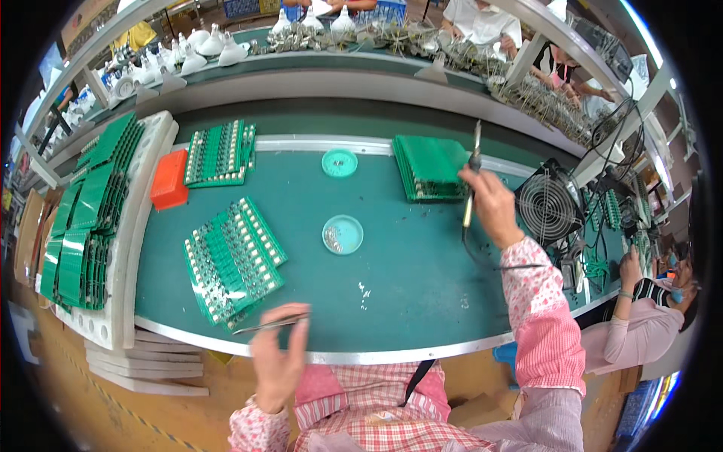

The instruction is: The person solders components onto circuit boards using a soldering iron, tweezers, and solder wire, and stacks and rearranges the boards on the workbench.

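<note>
My left hand (279, 361) is at the table's front edge, its fingers pinched on thin metal tweezers (273, 323) that point left. Just beyond them lies a fanned pile of green circuit boards (235, 256) with rows of small pale components. On the right, my right hand (493, 207) grips a soldering iron (475, 160) raised above the table, tip pointing away from me and cord trailing below. Beside that hand is a stack of green boards (429, 162). Mid-table sits a shallow pale dish (354, 223) holding small silvery parts; a green round dish (339, 174) is farther back.
More board stacks (94, 196) stand on a white foam tray (143, 226) at left, near a red box (169, 179) and another board pile (220, 154). A black fan (548, 205) and cables are at right. White lamp housings (215, 44) and other people are beyond.
</note>
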Tool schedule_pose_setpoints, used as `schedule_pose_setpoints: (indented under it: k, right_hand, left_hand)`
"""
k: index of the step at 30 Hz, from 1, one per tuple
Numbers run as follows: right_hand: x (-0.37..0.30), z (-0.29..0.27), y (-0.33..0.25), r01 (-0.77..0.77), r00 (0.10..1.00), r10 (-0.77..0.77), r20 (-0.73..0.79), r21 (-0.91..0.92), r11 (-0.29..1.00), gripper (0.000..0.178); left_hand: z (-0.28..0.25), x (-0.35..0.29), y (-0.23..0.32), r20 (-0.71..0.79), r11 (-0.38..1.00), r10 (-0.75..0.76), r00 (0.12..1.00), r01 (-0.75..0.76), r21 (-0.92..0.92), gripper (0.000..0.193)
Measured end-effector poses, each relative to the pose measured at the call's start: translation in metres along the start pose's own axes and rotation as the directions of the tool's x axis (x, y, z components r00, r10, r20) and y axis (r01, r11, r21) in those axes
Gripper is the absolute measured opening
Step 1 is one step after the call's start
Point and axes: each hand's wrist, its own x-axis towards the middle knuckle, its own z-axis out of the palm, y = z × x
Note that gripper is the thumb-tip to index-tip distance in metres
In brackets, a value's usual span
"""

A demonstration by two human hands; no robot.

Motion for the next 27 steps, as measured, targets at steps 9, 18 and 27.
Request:
schedule_pose_setpoints:
  k: [9,18,27]
  right_hand:
    - [0.009,-0.086,-0.023,-0.152,0.975,0.179,-0.131,0.192,0.970,0.038]
    - [-0.018,-0.142,-0.098,-0.775,0.628,0.326,0.707,0.530,0.345,0.024]
    - [-0.057,-0.057,-0.083,-0.418,0.888,0.156,0.432,0.620,0.664,0.024]
  left_hand:
    - [0.037,-0.014,-0.012,0.165,0.999,-0.022,0.986,0.014,0.052,0.019]
    - [0.027,-0.016,0.001,0.136,0.998,0.039,0.990,-0.044,0.038,0.015]
    - [0.050,-0.018,0.020,0.196,0.984,0.132,0.972,-0.153,0.095,0.018]
